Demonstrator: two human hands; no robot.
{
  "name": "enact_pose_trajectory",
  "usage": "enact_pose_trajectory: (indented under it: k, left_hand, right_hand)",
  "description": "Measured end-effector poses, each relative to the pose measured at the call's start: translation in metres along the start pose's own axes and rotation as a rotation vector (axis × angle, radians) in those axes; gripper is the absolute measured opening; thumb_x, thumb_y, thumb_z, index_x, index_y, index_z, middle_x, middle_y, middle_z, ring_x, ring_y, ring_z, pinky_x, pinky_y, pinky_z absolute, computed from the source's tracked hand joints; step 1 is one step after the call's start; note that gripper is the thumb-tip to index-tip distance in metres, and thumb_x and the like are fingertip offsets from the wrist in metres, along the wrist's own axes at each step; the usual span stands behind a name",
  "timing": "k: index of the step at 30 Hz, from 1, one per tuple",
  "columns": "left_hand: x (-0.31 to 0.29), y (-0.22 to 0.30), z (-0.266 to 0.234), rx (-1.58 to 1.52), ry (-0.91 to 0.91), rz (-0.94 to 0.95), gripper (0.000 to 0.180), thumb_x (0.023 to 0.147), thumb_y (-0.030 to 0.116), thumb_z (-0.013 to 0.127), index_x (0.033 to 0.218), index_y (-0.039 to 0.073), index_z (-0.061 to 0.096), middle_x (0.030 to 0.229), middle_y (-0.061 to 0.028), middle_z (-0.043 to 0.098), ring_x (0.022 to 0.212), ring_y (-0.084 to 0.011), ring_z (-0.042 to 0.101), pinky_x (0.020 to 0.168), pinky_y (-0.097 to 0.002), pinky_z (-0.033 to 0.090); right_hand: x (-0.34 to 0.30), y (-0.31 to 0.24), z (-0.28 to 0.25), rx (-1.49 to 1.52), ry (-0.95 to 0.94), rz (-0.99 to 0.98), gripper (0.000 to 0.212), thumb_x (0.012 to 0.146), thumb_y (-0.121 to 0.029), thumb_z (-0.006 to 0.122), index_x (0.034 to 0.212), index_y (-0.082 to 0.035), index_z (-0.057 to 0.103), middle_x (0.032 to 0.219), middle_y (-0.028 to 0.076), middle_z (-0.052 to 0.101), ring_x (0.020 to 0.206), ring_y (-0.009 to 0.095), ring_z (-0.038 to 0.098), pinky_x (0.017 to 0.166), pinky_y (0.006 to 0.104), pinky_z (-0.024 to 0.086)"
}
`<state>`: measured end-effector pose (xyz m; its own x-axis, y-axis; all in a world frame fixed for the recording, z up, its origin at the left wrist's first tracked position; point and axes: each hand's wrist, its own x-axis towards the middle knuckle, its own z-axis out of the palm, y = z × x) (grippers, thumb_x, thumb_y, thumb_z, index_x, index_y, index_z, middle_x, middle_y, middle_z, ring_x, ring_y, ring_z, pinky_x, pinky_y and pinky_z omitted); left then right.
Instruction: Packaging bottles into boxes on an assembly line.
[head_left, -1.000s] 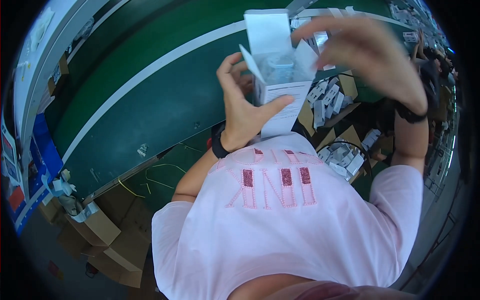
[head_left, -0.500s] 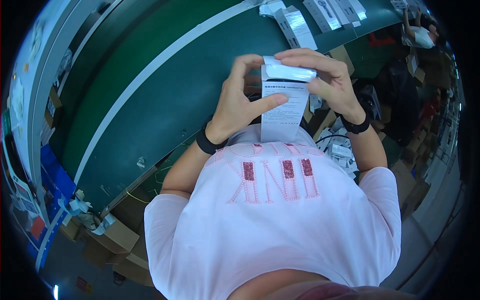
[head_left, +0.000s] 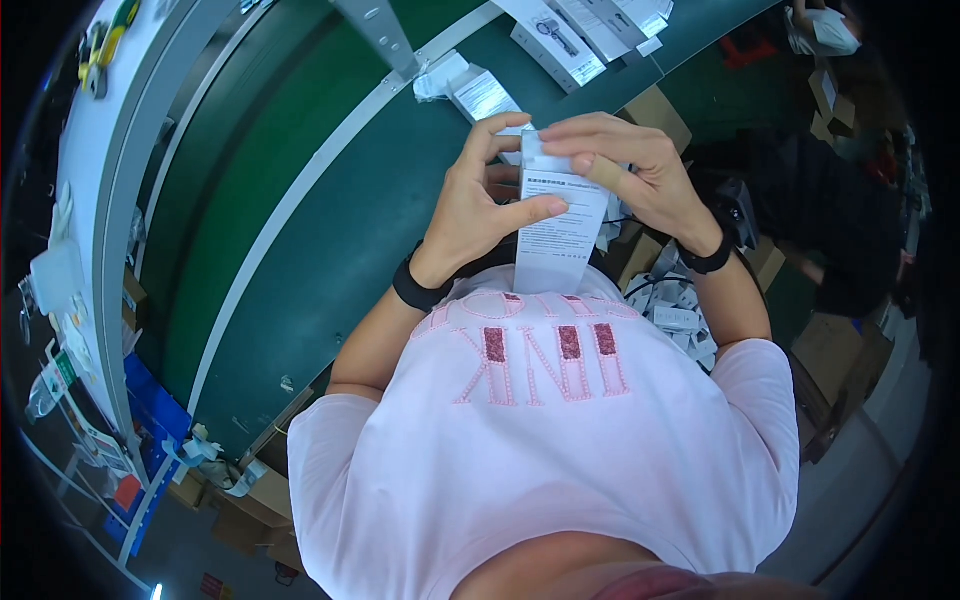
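A tall white carton (head_left: pixel 553 245) printed with small dark text stands upright just in front of my chest. My left hand (head_left: pixel 478 205) grips its left side, the thumb lying across the printed face and the fingers curled behind. Over the top end flap (head_left: pixel 545 155) my right hand (head_left: pixel 645 175) is bent, fingers on the flap and thumb at the upper right edge. The right fingers partly hide the flap, so I cannot tell whether it is fully tucked in.
On the green work table (head_left: pixel 330 230), another white carton (head_left: pixel 485 95) lies just beyond my hands. Several picture-printed cartons (head_left: pixel 558 45) lie at the far edge. Small white pieces (head_left: pixel 680 320) are heaped by my right arm. A metal post (head_left: pixel 380 35) rises at the far left.
The glossy flap that stood up at the carton's top is now lower, under my right fingers. My right hand has moved slightly left. The view has turned, shifting the table's things.
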<state>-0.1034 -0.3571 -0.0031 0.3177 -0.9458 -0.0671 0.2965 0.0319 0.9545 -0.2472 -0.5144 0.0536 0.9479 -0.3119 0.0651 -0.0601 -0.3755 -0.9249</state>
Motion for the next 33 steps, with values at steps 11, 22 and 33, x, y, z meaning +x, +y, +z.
enact_pose_trajectory:
  k: [11, 22, 33]
  left_hand:
    - [0.059, -0.003, 0.037, 0.090, -0.022, -0.171, 0.061, 0.082, 0.010, 0.073, 0.134, 0.000, 0.044, 0.123, -0.0113, 0.052, 0.108, -0.0187, 0.057, 0.088, -0.0295, 0.050]
    - [0.328, -0.050, -0.113, 1.144, 0.486, -0.337, 0.109, 0.072, 0.048, 0.075, 0.149, -0.001, 0.014, 0.148, -0.0341, 0.020, 0.138, -0.0480, 0.021, 0.112, -0.0563, 0.019]
    - [0.410, -0.127, -0.188, 1.734, 0.381, -0.375, 0.051, 0.087, 0.016, 0.057, 0.134, 0.031, 0.048, 0.135, -0.0203, 0.040, 0.120, -0.0459, 0.044, 0.092, -0.0730, 0.034]
  right_hand:
    - [-0.027, 0.038, -0.038, 0.172, 0.074, 0.338, 0.067, 0.078, -0.019, 0.076, 0.138, -0.009, 0.048, 0.146, 0.016, 0.037, 0.138, 0.027, 0.032, 0.109, 0.0380, 0.030]
    - [0.080, 0.228, -0.333, -0.849, 1.075, 0.141, 0.060, 0.080, -0.030, 0.076, 0.133, -0.014, 0.054, 0.124, 0.018, 0.044, 0.102, 0.030, 0.055, 0.085, 0.0371, 0.048]
    - [0.112, 0.392, -0.393, -1.083, 0.849, 0.271, 0.074, 0.080, -0.039, 0.074, 0.134, 0.003, 0.047, 0.128, 0.027, 0.053, 0.116, 0.033, 0.055, 0.095, 0.0393, 0.043]
